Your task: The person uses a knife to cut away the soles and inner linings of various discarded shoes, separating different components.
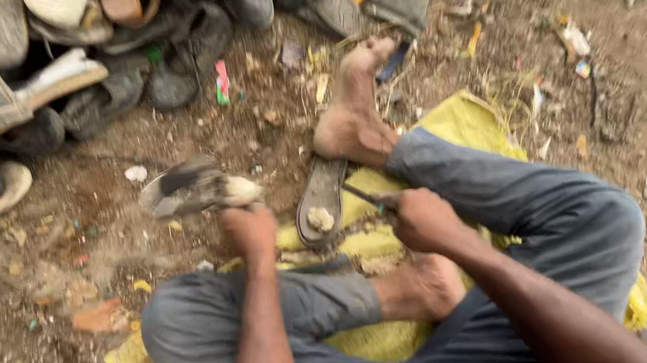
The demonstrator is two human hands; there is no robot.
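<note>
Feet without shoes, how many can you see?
2. One bare foot stretches out onto the dirt beside a dark shoe sole. The other foot is tucked under the bent leg on the yellow cloth, toes hidden.

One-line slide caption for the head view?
Seated on a yellow sack, left hand lifts a worn shoe, right hand holds a thin blade beside a loose sole.

small torn wrappers (222, 81) litter dirt; no signs, screens.

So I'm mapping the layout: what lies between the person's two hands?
In the head view, a dark flat shoe sole with a pale lump on it lies on the yellow sack, between left hand and right hand.
</note>
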